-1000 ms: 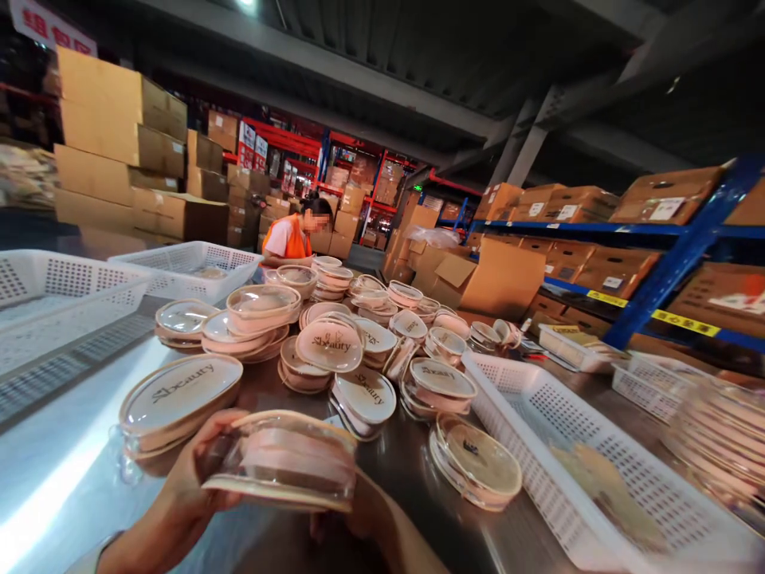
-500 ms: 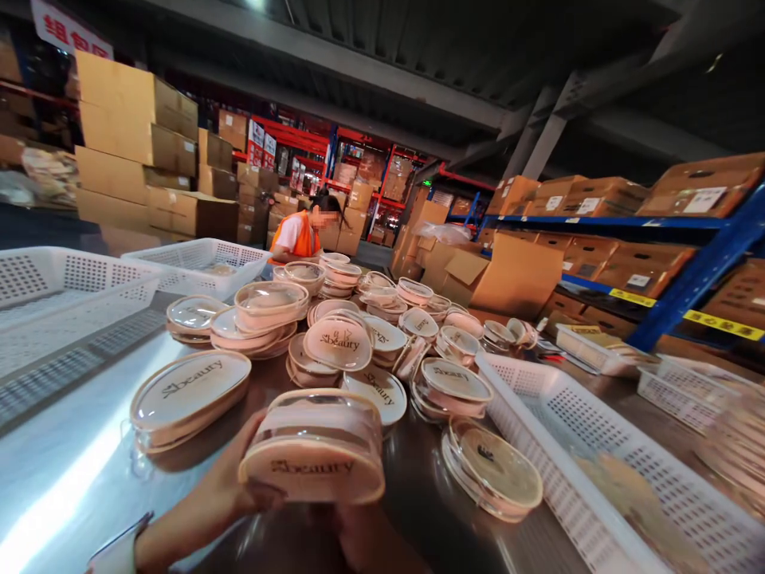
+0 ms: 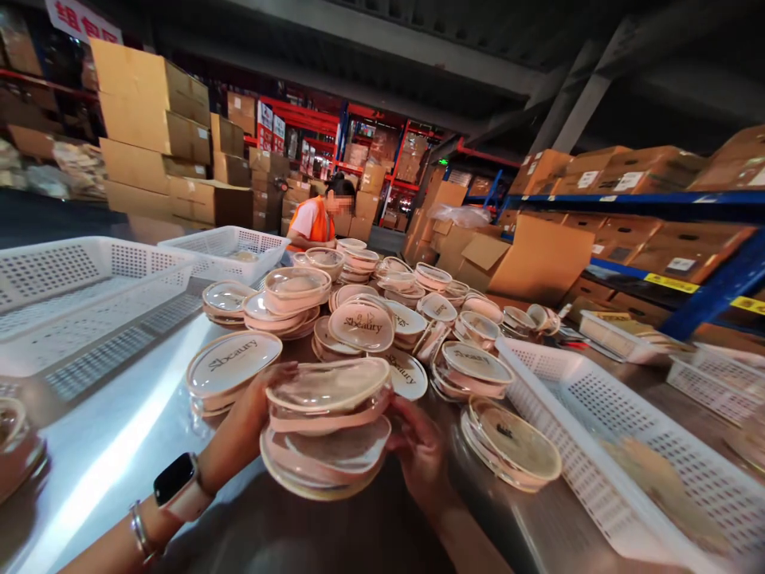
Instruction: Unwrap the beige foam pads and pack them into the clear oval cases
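Two oval cosmetic bags, clear plastic with pale pink bands, are stacked between my hands just above or on the metal table. My left hand is closed on the left side of the upper bag. My right hand grips the right side, its fingertips where the upper bag meets the lower bag. Just beyond lies a bag printed "beauty", left of a loose heap of similar bags. To the right, another short stack rests on the table.
A white perforated basket stands at right with some beige contents; two more baskets are at left. A co-worker in an orange vest bends over the heap's far end. Cartons and blue shelving stand beyond.
The held bags have tipped from showing a printed face towards me to lying flatter. My right hand has come from beneath them to their right side. The camera view has shifted.
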A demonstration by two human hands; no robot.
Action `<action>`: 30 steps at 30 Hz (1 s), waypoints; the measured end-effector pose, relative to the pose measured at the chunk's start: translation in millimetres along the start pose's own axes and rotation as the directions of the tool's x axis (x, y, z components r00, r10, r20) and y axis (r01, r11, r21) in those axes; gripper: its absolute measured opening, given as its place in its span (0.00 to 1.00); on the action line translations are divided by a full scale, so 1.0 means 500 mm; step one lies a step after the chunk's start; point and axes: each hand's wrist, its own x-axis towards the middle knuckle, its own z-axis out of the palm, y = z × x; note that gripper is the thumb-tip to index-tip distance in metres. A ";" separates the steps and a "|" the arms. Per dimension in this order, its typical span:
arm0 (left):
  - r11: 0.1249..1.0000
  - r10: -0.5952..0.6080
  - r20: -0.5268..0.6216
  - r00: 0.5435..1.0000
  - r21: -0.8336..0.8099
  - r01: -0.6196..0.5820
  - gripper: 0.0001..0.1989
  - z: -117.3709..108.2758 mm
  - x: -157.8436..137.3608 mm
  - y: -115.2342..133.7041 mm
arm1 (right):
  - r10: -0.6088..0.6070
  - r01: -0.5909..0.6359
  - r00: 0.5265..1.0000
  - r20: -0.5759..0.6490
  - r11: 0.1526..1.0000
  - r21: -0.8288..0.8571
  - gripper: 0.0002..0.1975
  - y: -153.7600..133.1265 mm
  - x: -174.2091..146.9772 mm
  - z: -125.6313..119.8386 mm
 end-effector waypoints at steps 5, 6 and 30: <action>0.989 0.142 -0.083 0.986 0.052 -0.138 0.19 -0.004 0.013 0.013 | -0.318 0.378 0.924 0.212 0.839 -0.392 0.14 -0.019 0.005 -0.006; 0.983 0.174 -0.104 0.979 0.069 -0.168 0.18 -0.004 0.013 0.013 | -0.357 0.459 0.887 0.293 0.755 -0.468 0.17 -0.022 0.006 -0.006; 0.899 0.401 -0.192 0.896 0.269 -0.345 0.10 -0.057 0.040 -0.056 | -0.548 0.685 0.650 0.526 0.123 -0.718 0.12 -0.063 0.031 -0.005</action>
